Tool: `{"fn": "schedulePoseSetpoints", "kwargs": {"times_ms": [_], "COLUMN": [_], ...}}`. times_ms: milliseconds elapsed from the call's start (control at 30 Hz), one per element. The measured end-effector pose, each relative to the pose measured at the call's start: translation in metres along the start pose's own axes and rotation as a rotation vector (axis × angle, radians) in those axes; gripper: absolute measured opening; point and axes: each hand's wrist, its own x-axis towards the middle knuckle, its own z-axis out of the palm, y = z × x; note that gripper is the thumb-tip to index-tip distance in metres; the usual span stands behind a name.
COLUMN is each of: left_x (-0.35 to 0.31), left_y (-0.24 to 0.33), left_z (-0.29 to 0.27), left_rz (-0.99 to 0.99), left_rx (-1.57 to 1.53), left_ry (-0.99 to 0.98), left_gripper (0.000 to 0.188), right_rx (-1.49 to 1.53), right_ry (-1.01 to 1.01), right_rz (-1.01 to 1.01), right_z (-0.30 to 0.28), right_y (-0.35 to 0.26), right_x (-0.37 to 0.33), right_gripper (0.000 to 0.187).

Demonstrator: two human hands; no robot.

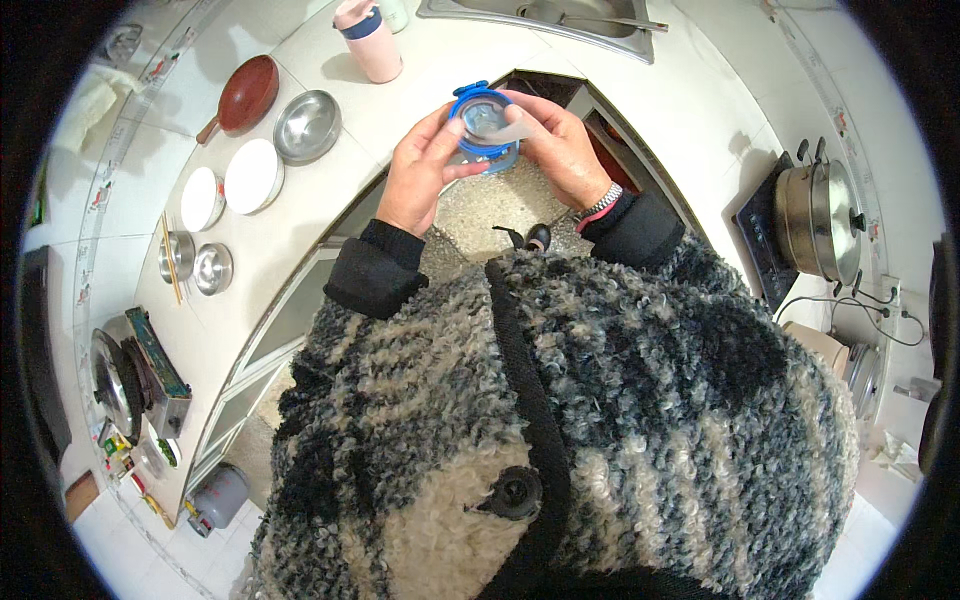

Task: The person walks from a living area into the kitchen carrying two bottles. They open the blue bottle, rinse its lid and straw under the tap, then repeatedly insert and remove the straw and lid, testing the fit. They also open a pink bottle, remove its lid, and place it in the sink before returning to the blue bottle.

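Observation:
Between my hands, out beyond the counter's front edge, is a small clear round container with a blue-rimmed lid (484, 122). My left hand (418, 170) grips its left side, thumb on the rim. My right hand (562, 150), with a metal watch and a red band at the wrist, holds the right side. A whitish translucent piece shows by the right thumb; I cannot tell whether it belongs to the lid. Fingers hide part of the container's sides.
A pink tumbler (370, 45) stands on the counter near the sink (600, 30). Leftward are a brown pan (248, 95), a steel bowl (307, 126), white bowls (254, 176) and chopsticks (171, 260) on a small steel bowl. A steel pot (812, 222) sits on a black cooker at right.

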Motion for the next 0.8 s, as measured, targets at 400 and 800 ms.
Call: {"fn": "schedulePoseSetpoints", "kwargs": {"times_ms": [400, 800], "left_x": [-0.038, -0.017], "left_y": [0.001, -0.002], "left_z": [-0.065, -0.041], "left_rz": [-0.145, -0.113], "left_rx": [0.163, 0.249], "left_ry": [0.102, 0.138], "left_gripper": [0.037, 0.039], "right_rx": [-0.451, -0.417], "right_ry": [-0.009, 0.104], "right_rz": [-0.017, -0.057], "right_z": [0.068, 0.047], "right_y": [0.045, 0.052], "right_x": [0.000, 0.014], "right_gripper": [0.045, 0.034]}}
